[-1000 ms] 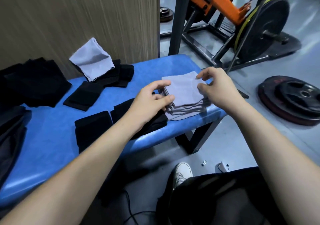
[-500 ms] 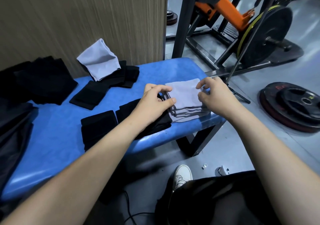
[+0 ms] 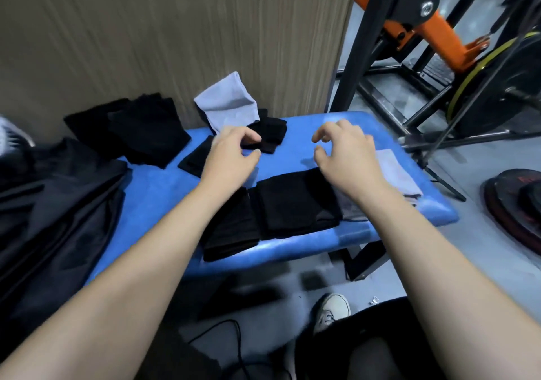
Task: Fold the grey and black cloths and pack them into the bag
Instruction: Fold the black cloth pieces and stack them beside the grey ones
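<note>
My left hand (image 3: 228, 157) and right hand (image 3: 344, 151) hover loosely curled, holding nothing, above the black cloths (image 3: 292, 204) on the table (image 3: 158, 192).

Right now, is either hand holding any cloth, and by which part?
Nothing is held: the left hand and right hand hover over the bench, fingers loosely curled, empty.

You're looking at a dim indoor scene with soft, even light and a pale sheen along the front edge of the blue bench (image 3: 292, 248). Motion blur smears the whole frame, worst on the floor (image 3: 483, 248). Wide-angle distortion bends the edges. Black cloths (image 3: 295, 204) lose all detail.
</note>
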A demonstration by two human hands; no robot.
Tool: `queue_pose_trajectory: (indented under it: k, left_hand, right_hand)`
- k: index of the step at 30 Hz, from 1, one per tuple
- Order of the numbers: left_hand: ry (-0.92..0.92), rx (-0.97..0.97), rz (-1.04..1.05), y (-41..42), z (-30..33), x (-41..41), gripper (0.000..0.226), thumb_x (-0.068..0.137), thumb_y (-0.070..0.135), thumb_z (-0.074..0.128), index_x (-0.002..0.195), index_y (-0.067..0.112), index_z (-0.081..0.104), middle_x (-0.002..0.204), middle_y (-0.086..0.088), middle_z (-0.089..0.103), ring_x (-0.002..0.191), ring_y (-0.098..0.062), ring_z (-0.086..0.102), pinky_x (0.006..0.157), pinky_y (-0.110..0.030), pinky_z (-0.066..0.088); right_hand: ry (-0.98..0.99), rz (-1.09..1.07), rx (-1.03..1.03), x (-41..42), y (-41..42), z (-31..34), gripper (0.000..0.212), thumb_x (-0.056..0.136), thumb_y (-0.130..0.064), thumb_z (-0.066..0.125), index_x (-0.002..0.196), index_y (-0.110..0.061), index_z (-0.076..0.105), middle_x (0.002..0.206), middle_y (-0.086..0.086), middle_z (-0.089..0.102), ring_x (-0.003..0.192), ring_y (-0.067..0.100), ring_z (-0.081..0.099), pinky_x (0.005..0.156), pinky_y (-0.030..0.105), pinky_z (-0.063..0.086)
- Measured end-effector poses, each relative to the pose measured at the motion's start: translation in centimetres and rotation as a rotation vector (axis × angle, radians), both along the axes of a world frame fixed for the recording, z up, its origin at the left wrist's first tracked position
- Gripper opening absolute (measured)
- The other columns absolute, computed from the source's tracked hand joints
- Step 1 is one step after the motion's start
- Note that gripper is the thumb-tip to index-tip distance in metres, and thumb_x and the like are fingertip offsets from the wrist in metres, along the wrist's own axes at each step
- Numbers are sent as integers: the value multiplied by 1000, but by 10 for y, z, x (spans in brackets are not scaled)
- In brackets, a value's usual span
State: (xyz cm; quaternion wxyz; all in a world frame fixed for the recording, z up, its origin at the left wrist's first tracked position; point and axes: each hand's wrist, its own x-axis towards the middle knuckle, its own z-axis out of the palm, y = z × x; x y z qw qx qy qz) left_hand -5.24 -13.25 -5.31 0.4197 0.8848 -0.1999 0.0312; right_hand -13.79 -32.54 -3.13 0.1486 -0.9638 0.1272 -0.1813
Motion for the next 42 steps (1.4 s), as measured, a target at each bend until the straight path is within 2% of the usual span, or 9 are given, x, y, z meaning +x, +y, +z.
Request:
queue_pose_trajectory:
  k: [4, 10, 19, 23, 29, 33, 36, 39, 42]
  left_hand:
    - [-17, 376, 155, 46, -7, 25, 48, 88, 34, 71, 132, 22, 55, 134, -4, 46, 126, -29, 39, 103, -34, 34]
    - [124, 527, 173, 77, -18, 34, 84, 77, 62, 72, 145, 21, 44, 145, -6, 42, 135, -29, 38, 106, -40, 35]
    - [149, 363, 140, 92, -13, 28, 51, 72, 35, 84, 107, 22, 48, 126, 0, 42, 120, -21, 40, 90, -32, 37]
    - [175, 254, 129, 107, -11, 24, 53, 72, 31, 88, 110, 21, 52, 120, 0, 41, 110, -16, 45, 83, -27, 38]
    - [255, 112, 67, 134, -4, 16, 53, 77, 14, 84, 119, 26, 54, 91, 8, 59, 79, -10, 58, 62, -20, 46]
    - [260, 60, 57, 154, -3, 16, 50, 75, 13, 86, 116, 28, 61, 97, -12, 69, 80, -16, 59, 83, -39, 54]
    - [283, -44, 63, 171, -1, 14, 49, 76, 9, 84, 119, 23, 63, 89, -10, 65, 73, -10, 56, 76, -28, 50]
    - [279, -169, 67, 185, 2, 11, 50, 80, 8, 82, 122, 25, 62, 84, 1, 60, 62, 1, 56, 69, -18, 46]
    - [249, -292, 68, 195, 6, 6, 54, 85, 5, 76, 129, 30, 58, 93, -5, 65, 72, -6, 60, 74, -23, 51]
  right_hand:
    - [48, 109, -19, 26, 38, -5, 21, 93, -24, 54, 111, -21, 62, 112, 2, 60, 109, 26, 52, 95, 39, 33]
    - [122, 244, -5, 52, 87, -16, 24, 93, -25, 54, 116, -22, 60, 112, -1, 59, 107, 24, 52, 93, 38, 33]
    - [300, 351, 31, 70, 136, -23, 45, 89, -38, 64, 131, -21, 56, 126, 2, 56, 120, 26, 51, 98, 40, 34]
    - [345, 344, 23, 74, 147, -26, 61, 87, -47, 67, 139, -20, 50, 129, 4, 53, 124, 26, 48, 103, 42, 34]
    - [384, 319, 117, 81, 166, -23, 67, 82, -32, 77, 141, -20, 48, 126, 5, 54, 126, 27, 47, 103, 41, 33]
    - [352, 321, 312, 89, 172, -18, 29, 87, -10, 66, 111, -26, 64, 90, -5, 55, 102, 23, 58, 100, 42, 44]
    - [323, 351, 358, 93, 178, -19, 25, 86, -7, 59, 85, -32, 63, 71, -11, 52, 75, 15, 51, 87, 36, 45]
    - [317, 412, 438, 92, 189, -22, 23, 85, -10, 59, 90, -32, 63, 65, -10, 53, 64, 8, 47, 76, 32, 42]
    - [306, 429, 506, 92, 199, -22, 27, 88, -6, 56, 103, -28, 61, 73, -2, 61, 70, 13, 53, 66, 27, 41]
